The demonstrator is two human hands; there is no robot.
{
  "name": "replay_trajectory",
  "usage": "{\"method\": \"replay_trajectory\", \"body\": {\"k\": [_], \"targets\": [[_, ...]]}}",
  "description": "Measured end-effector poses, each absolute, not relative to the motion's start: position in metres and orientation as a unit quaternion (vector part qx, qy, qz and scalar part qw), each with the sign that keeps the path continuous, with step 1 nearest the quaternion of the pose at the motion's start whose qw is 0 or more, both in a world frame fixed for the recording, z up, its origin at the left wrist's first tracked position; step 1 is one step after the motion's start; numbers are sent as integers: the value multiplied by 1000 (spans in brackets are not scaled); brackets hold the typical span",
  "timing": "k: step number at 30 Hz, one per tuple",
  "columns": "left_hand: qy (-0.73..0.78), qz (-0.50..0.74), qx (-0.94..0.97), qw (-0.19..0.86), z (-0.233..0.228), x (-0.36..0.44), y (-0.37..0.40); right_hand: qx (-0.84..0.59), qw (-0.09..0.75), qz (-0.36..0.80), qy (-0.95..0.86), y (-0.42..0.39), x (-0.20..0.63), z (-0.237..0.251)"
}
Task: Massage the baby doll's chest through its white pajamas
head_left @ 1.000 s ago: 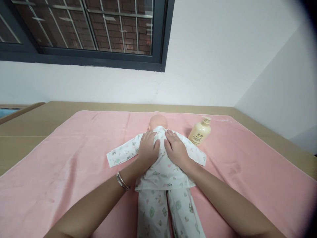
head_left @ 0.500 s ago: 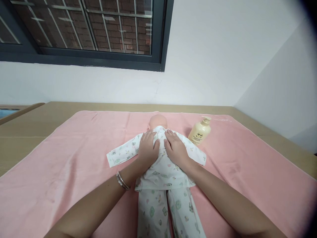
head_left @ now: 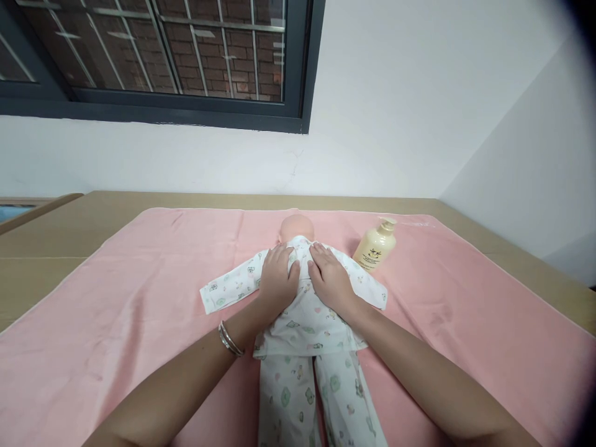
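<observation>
Two bare hands, one doll, one bottle. Left hand and right hand both lie palm down on the doll's upper torso, over its printed white top. Fingers on each hand lie close together, thumb held a bit apart; flat on cloth, not clamped on anything. Thumbs point at each other, narrow strip of top showing between them.

Doll is directly under both sets of fingers, stretched lengthwise on the mat. One head, just beyond the fingertips, face not visible. Two sleeves: left sleeve spreads out left of the left fingers, right sleeve right of the right fingers. Two trouser legs run back between the forearms; their ends are out of view. Silver bangles on the left wrist, count unclear.

Pump bottle is right of the right fingers, near the right sleeve; contact unclear.

One pink mat: far edge just past the head, side edges well apart from the fingers. Wide room on it left of the left fingers; on the right, the bottle takes some. Counter shows beyond the mat's edges. White wall and one barred window farther past the fingers.
</observation>
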State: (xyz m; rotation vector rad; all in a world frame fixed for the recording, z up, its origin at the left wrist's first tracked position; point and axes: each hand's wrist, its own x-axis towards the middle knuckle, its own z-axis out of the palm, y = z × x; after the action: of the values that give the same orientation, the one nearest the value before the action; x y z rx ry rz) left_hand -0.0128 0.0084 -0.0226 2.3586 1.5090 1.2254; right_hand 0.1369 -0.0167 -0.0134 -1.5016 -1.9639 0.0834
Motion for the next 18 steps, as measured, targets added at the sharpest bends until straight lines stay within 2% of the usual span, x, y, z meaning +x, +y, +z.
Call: {"method": "replay_trajectory", "body": {"k": [12,18], "targets": [[464,364,804,-78,-24,-12,-12,-567,294,53,-767,-2,147,-11],[500,376,780,10,-10,-12,-5,-574,283,34,-768,-10,140,-9]]}}
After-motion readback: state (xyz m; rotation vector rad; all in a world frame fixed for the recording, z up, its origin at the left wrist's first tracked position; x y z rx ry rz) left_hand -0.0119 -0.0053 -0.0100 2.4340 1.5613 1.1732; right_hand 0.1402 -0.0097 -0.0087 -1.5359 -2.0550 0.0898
